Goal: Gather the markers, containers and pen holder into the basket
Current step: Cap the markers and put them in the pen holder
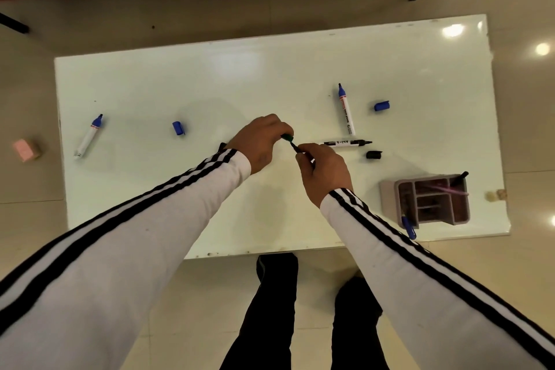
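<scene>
Markers lie scattered on your white table (150,84): an uncapped blue marker (89,136) at the far left, a loose blue cap (178,128) right of it. At the centre your left hand (260,143) pinches a green cap (287,137), just apart from the green marker (294,146) gripped in your right hand (326,170). Further right lie a black marker (348,143), a second blue marker (346,109), a black cap (373,154) and another blue cap (381,106). Your grey pen holder (432,200) stands near the right edge.
</scene>
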